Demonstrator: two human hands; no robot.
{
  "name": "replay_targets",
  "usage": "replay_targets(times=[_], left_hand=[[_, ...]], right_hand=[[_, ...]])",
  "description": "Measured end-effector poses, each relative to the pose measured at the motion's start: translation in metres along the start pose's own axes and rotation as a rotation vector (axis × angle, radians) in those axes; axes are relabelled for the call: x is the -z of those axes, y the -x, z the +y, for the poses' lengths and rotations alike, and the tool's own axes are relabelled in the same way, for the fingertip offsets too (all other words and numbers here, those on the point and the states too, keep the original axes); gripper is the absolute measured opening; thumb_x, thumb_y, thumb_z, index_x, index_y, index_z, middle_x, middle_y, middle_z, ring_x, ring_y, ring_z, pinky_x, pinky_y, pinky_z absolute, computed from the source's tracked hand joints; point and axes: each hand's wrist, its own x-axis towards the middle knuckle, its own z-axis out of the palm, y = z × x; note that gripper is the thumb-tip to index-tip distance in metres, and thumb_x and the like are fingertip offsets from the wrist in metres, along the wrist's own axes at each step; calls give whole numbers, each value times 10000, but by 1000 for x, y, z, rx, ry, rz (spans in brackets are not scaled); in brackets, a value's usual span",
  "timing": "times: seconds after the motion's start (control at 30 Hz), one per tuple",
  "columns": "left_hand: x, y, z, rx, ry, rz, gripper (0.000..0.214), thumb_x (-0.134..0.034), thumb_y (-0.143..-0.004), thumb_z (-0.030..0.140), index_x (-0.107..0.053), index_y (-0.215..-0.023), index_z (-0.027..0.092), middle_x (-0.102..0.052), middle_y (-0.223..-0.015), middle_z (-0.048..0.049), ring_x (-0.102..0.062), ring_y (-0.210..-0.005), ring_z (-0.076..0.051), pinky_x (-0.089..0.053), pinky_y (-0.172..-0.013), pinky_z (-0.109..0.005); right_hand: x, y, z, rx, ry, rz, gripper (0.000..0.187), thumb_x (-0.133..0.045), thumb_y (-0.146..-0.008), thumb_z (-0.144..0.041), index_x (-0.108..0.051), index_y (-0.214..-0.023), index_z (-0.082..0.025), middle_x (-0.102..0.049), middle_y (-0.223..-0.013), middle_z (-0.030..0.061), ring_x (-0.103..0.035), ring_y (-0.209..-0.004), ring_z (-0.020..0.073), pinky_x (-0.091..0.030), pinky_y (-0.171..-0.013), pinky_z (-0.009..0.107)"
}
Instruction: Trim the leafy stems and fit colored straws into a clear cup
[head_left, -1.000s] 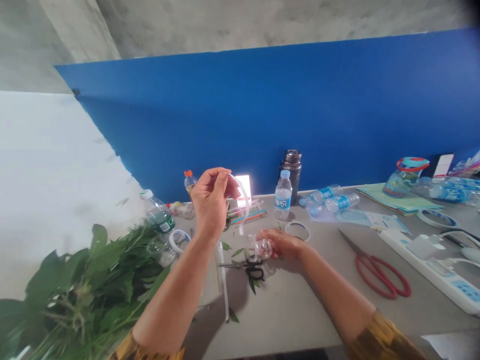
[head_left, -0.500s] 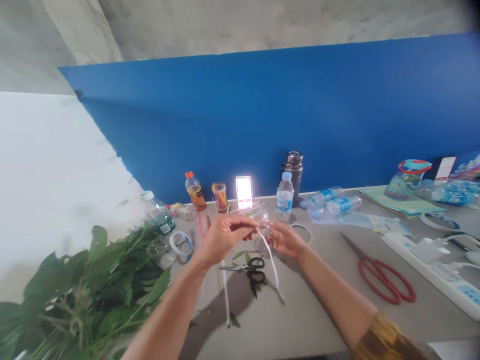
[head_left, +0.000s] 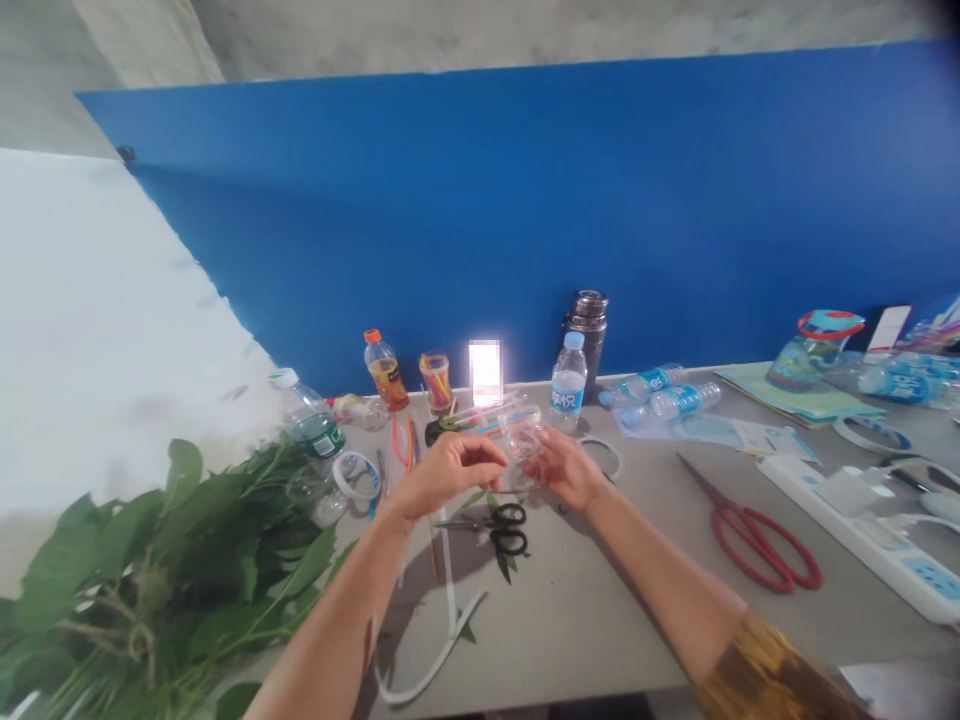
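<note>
My right hand (head_left: pixel 568 470) holds a clear plastic bottle piece (head_left: pixel 521 428) by its right side, just above the table. My left hand (head_left: pixel 459 470) is beside it on the left, fingers curved and thumb apart, with nothing visible in its grasp. A white strip (head_left: pixel 429 677) lies bent on the table below my left forearm, near small green leaves (head_left: pixel 504 568). Small black-handled scissors (head_left: pixel 508 528) rest just below both hands, blades pointing left. Parts of the clear plastic are hard to make out against the things behind it.
Cut leafy branches (head_left: pixel 187 570) fill the left side. Behind stand an orange-capped bottle (head_left: pixel 386 375), a cup of coloured sticks (head_left: pixel 435 382), a water bottle (head_left: pixel 568 385) and a dark thermos (head_left: pixel 590 325). Red-handled scissors (head_left: pixel 761 540) and a power strip (head_left: pixel 862 535) lie to the right.
The white strip hung from my left fingers before; it has been let go and lies on the table to the lower left. My left hand has moved slightly away from the right one.
</note>
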Motion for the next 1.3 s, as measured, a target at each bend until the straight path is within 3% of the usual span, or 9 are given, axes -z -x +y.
replay_targets(times=[0.1, 0.23, 0.37, 0.47, 0.73, 0.93, 1.1, 1.17, 1.3], left_hand=[[-5, -9, -18, 37, 42, 229, 200, -714, -826, 354, -687, -712, 193, -619, -520, 13, -599, -535, -134, -476, -613, -277], [-11, -13, -31, 90, 130, 411, 197, -758, -783, 363, -705, -850, 186, -684, -663, -10, -628, -635, -147, -512, -617, -268], [-16, -13, -38, 127, 172, 386, 428, -834, -715, 386, -734, -1072, 171, -701, -904, -48, -648, -765, -165, -547, -627, -273], [-20, -12, -44, 118, 188, 341, 532, -864, -693, 423, -732, -1136, 159, -689, -1014, -77, -652, -818, -176, -558, -654, -285], [-29, -13, -52, 63, 168, 296, 518, -839, -764, 489, -739, -1173, 187, -756, -1071, -98, -694, -954, -240, -559, -758, -322], [-32, -16, -54, 4, 222, 406, 485, -870, -724, 358, -724, -1154, 187, -760, -1151, -95, -683, -1108, -283, -516, -976, -392], [-32, -16, -50, -84, 374, 506, 553, -878, -652, 268, -665, -1156, 184, -725, -1196, -102, -673, -1130, -279, -516, -972, -392], [-27, -16, -48, -103, 445, 541, 587, -880, -659, 284, -647, -1189, 192, -723, -1213, -107, -672, -1140, -275, -526, -950, -378], [-16, -16, -49, -84, 522, 576, 681, -866, -710, 360, -616, -1329, 226, -706, -1292, -109, -651, -1212, -283, -541, -858, -327]], right_hand=[[-3, 1, 1, -21, 9, 3, 316, -852, -791, -338, -761, -1075, -234, -769, -1155, 37, -670, -745, 134, -595, -710, 279], [-6, 3, 2, -38, 25, 14, 344, -863, -764, -310, -760, -1077, -211, -778, -1095, 57, -707, -840, 175, -610, -791, 318], [-8, 3, 4, -10, 89, -5, 316, -855, -773, -324, -755, -1057, -227, -770, -1095, 45, -702, -897, 185, -602, -818, 332], [-9, 4, 5, 22, 145, -10, 325, -855, -778, -371, -750, -1057, -242, -763, -1115, 39, -697, -946, 199, -592, -838, 344], [-22, 6, 9, 84, 259, -40, 442, -864, -767, -447, -732, -1138, -245, -748, -1160, 55, -692, -1037, 234, -591, -885, 368], [-36, 13, 8, 165, 346, -117, 457, -775, -872, -469, -709, -1273, -260, -719, -1264, 59, -668, -1103, 234, -574, -930, 372], [-29, 13, 6, 184, 416, -95, 531, -787, -846, -465, -681, -1343, -311, -663, -1371, 48, -661, -1102, 240, -588, -872, 379], [-20, 10, 4, 234, 567, -2, 438, -780, -832, -443, -732, -1240, -290, -706, -1259, 55, -669, -1019, 236, -576, -794, 360], [-5, 6, 0, 279, 1184, 167, 89, -716, -830, -301, -761, -818, -226, -736, -803, 35, -634, -766, 210, -485, -733, 347]])
